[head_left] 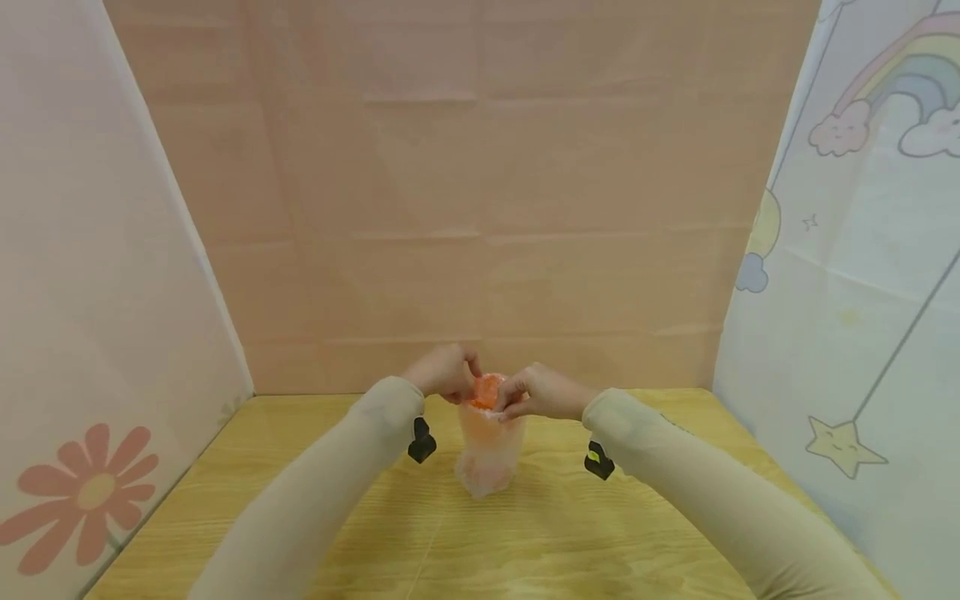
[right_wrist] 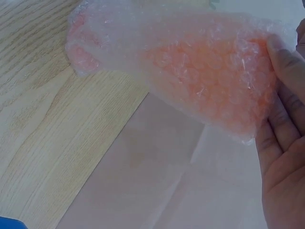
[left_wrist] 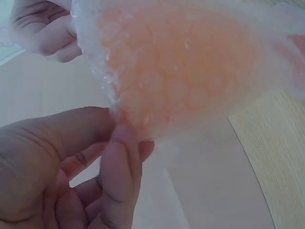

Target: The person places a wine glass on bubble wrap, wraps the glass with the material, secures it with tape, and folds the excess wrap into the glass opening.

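A translucent bubble wrap pouch stands upright on the table, its mouth upward and its lower end crumpled. An orange item shows at its mouth and tints the bubbles in both wrist views; its kind is hidden by the wrap. My left hand pinches the left side of the rim between thumb and fingers. Across from it, my right hand grips the right side of the rim, thumb on the wrap and fingers behind. Near the bottom of the pouch a pinkish-red patch shows through.
The wooden table runs back to a peach cloth wall. A pale panel with a flower print stands on the left, and one with a rainbow and star print on the right. Dark wrist devices hang below both sleeves.
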Demonstrator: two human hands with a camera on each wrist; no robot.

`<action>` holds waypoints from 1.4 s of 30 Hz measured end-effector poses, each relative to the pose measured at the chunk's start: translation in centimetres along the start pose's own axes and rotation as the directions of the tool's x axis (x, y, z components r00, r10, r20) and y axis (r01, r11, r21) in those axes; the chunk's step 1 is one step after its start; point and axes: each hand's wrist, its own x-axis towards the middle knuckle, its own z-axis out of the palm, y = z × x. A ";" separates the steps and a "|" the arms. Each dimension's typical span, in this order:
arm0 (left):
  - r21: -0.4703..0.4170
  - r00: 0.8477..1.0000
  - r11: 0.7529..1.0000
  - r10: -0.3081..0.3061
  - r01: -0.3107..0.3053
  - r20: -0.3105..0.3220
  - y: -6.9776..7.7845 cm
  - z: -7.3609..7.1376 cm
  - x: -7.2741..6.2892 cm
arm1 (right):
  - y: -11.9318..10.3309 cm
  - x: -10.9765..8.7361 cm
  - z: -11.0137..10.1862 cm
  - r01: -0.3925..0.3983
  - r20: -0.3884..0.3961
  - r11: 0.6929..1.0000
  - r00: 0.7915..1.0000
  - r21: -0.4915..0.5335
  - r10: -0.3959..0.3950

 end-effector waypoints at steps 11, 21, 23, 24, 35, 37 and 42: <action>0.015 0.998 0.999 0.032 -0.033 0.046 -0.7 -0.7 0.2 | 0.2 0.0 0.0 0.008 -0.003 1.000 1.000 0.005 -0.008; 0.207 0.898 0.877 0.402 -0.433 0.178 -0.5 -1.6 -1.5 | -0.1 -0.3 -0.2 -0.013 -0.001 0.999 1.000 0.034 0.013; 0.289 0.858 0.808 0.467 -0.513 0.214 -0.5 -1.1 -1.7 | 0.0 -0.3 -0.2 -0.018 0.000 0.999 1.000 0.032 0.017; 0.330 0.839 0.771 0.498 -0.544 0.219 -0.5 -0.8 -1.7 | 0.0 -0.3 -0.1 -0.019 -0.002 0.999 1.000 0.030 0.019; 0.439 0.779 0.659 0.598 -0.611 0.187 -0.9 0.1 -1.6 | 0.0 -0.1 -0.1 0.018 -0.019 1.000 1.000 -0.023 -0.018; 0.438 0.786 0.664 0.584 -0.606 0.202 -0.9 0.1 -1.5 | -0.1 -0.1 -0.1 0.011 -0.015 1.000 1.000 -0.026 -0.012; 0.403 0.807 0.701 0.545 -0.588 0.227 -0.5 -0.1 -1.3 | -0.2 -0.2 0.0 -0.013 -0.004 1.000 1.000 -0.022 0.013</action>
